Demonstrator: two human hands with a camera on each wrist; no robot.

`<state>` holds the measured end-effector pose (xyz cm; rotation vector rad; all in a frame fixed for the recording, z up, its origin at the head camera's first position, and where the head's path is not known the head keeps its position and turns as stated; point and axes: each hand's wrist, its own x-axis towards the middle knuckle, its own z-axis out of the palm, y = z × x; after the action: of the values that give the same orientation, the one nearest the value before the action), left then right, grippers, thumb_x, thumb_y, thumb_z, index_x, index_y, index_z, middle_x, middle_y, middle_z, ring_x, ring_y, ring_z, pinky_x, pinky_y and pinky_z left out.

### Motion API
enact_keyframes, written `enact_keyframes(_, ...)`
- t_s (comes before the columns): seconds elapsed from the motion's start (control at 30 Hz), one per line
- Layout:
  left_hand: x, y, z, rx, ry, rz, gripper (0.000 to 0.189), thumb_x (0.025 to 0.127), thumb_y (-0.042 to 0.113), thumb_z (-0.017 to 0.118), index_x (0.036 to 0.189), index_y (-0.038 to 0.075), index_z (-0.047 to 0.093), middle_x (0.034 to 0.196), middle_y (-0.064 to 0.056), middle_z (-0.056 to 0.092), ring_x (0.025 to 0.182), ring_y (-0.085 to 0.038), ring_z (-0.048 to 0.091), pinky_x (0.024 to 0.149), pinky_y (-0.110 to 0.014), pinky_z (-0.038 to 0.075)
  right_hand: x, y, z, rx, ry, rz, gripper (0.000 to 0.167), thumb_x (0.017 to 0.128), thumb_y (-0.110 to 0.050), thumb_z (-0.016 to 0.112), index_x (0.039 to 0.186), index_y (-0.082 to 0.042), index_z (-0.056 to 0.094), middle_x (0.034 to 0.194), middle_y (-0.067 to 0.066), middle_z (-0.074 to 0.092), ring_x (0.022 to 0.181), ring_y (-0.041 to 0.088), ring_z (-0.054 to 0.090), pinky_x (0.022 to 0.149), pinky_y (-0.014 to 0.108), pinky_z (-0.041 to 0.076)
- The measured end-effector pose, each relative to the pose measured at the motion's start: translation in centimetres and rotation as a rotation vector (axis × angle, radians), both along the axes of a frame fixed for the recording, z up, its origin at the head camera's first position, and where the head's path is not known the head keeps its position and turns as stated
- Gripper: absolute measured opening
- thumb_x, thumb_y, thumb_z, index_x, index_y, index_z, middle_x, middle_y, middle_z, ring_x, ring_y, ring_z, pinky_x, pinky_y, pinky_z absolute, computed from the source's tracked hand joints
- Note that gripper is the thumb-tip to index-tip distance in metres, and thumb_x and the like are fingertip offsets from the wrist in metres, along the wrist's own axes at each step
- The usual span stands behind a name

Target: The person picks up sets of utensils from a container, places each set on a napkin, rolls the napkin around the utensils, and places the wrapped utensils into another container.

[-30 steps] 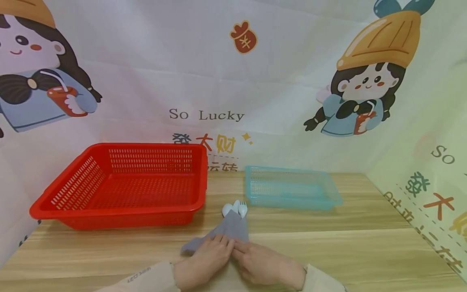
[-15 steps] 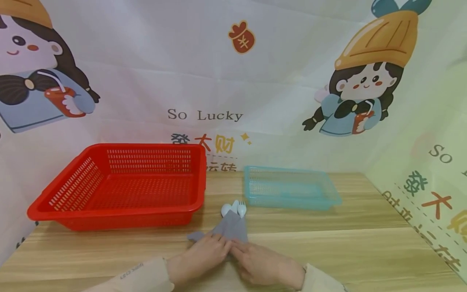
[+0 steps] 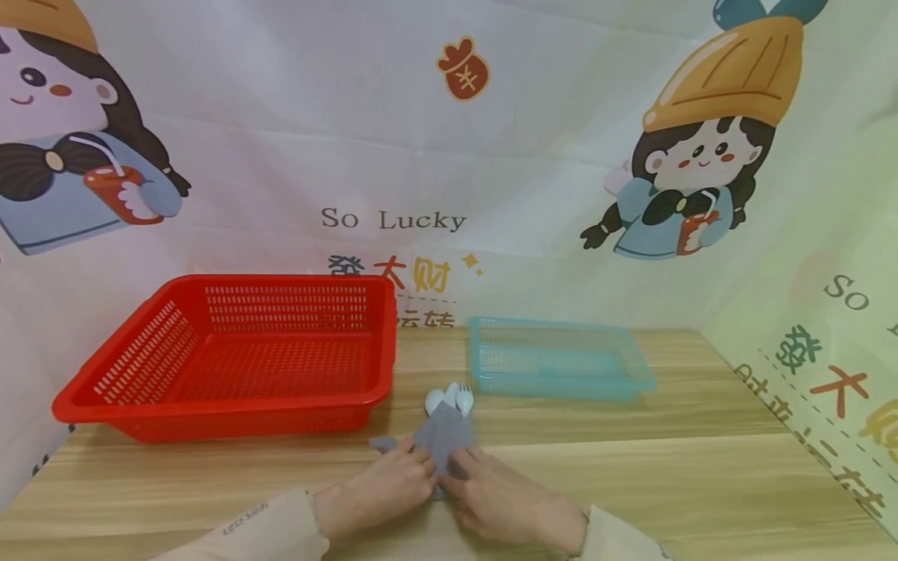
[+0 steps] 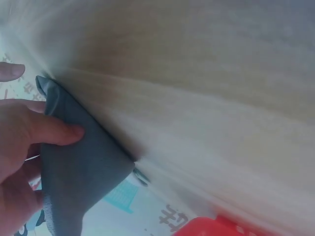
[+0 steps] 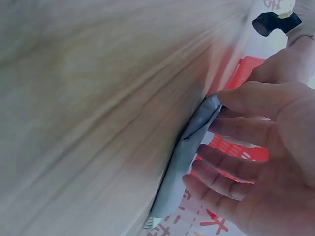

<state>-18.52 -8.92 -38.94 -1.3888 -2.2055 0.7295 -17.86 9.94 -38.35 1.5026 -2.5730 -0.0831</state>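
Observation:
A grey cloth napkin point(image 3: 445, 431) lies folded into a narrow bundle on the table. From its far end poke the white heads of a spoon point(image 3: 435, 402), a knife point(image 3: 452, 393) and a fork point(image 3: 464, 400); their handles are hidden in the cloth. At the bundle's left side my left hand point(image 3: 384, 489) pinches the napkin, its thumb pressed on the fabric in the left wrist view. My right hand point(image 3: 503, 496) grips the near right edge, thumb and forefinger at the cloth's end in the right wrist view. A loose flap sticks out beyond my left fingers.
To the left stands a large red slotted basket point(image 3: 242, 417). A shallow light-blue basket point(image 3: 561, 388) sits behind the bundle to the right. The wooden table point(image 3: 673, 483) meets a printed cloth backdrop point(image 3: 316, 156).
The napkin's left flap has shrunk and been drawn in toward the bundle. My right fingers have moved up onto the cloth, and my hands have come slightly apart.

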Motion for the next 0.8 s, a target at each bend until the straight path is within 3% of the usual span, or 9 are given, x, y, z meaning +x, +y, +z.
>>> enact_keyframes(0.17,-0.2,-0.1,-0.1,-0.005,0.085,-0.049,0.014,0.079,0.023,0.063,0.091,0.021,0.067,0.082,0.007,0.061,0.078,-0.009,0.051,0.079,-0.030,0.042,-0.4,-0.2,0.1,-0.057,-0.118,-0.018,0.030,0.079,-0.021,0.062,0.104,-0.005,0.063,0.093,-0.001,0.048,0.084,0.007,0.044,0.074,0.017,0.041)
enact_keyframes(0.5,-0.9,0.0,0.1,-0.002,0.092,-0.170,0.010,0.076,0.020,0.064,0.085,0.023,0.064,0.089,0.006,0.061,0.089,-0.011,0.052,0.095,-0.049,0.035,-2.2,0.1,0.1,-0.179,-0.402,-0.015,0.019,0.083,-0.009,0.056,0.100,-0.004,0.063,0.094,0.000,0.052,0.083,0.004,0.049,0.074,0.014,0.042)
enact_keyframes(0.67,-0.9,0.2,0.1,-0.027,0.191,-0.226,0.016,0.080,0.013,0.053,0.086,0.023,0.064,0.082,0.008,0.058,0.088,-0.012,0.050,0.095,-0.055,0.031,-3.1,0.7,-0.2,-0.252,-0.516,0.020,0.022,0.087,-0.005,0.049,0.105,-0.001,0.062,0.096,0.002,0.054,0.086,0.005,0.049,0.077,0.017,0.042)
enact_keyframes(0.8,-0.8,0.3,0.1,-0.014,0.230,-0.242,0.019,0.080,0.011,0.048,0.087,0.021,0.063,0.085,0.006,0.059,0.090,-0.013,0.050,0.096,-0.057,0.028,-3.6,1.0,-0.3,-0.280,-0.624,-0.012,0.022,0.089,-0.006,0.046,0.106,0.000,0.060,0.094,0.001,0.055,0.085,0.004,0.048,0.077,0.018,0.042)
